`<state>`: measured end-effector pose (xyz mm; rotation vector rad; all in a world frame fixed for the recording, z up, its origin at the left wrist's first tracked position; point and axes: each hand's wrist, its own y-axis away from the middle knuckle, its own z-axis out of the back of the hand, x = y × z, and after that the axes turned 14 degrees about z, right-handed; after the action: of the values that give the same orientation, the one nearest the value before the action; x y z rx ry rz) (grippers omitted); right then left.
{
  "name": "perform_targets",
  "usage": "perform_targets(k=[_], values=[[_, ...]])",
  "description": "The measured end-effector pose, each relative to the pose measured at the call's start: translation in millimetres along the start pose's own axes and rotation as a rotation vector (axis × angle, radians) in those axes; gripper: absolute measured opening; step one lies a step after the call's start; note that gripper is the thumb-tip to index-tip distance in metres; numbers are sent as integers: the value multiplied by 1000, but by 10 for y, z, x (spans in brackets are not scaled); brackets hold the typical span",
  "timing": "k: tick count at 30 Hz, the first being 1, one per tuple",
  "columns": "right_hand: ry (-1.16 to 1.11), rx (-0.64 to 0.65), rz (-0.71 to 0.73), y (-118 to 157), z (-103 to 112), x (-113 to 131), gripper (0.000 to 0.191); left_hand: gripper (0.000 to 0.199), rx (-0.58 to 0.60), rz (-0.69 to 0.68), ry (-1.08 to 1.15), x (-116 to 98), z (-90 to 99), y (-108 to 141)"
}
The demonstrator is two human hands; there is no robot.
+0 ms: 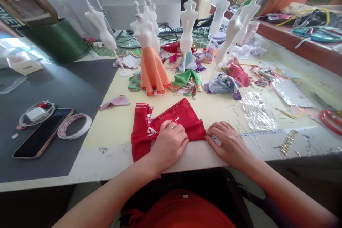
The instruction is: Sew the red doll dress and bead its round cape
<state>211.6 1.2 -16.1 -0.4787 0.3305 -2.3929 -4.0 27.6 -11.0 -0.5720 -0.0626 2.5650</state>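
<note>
A small red doll garment (192, 114) with patterned fabric and white trim lies on the cream work surface in front of me. My left hand (171, 141), wearing a ring, presses on its middle with bent fingers held together. At the garment's right lower corner, my right hand (227, 140) is closed in a pinch on the hem. Part of the cloth is hidden under my left hand. Its left side is a plain red strip that reaches the table's front edge.
White mini mannequins (187, 21) stand behind, one in an orange skirt (153, 69), among fabric scraps (223, 83). A phone (42, 133) and tape roll (74, 126) lie left. To the right are a clear plastic bag (258, 110), a beaded piece (288, 142) and red-handled scissors (331, 121).
</note>
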Motion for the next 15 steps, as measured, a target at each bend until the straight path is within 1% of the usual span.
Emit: perform_targets(k=[4,15], values=[[0,17,-27,-9,0,-5,14,20,-7,15,-7,-14,-3,-12],[34,62,-91,-65,-18,-9,17,17,26,57,-30,-41,-5,-42]])
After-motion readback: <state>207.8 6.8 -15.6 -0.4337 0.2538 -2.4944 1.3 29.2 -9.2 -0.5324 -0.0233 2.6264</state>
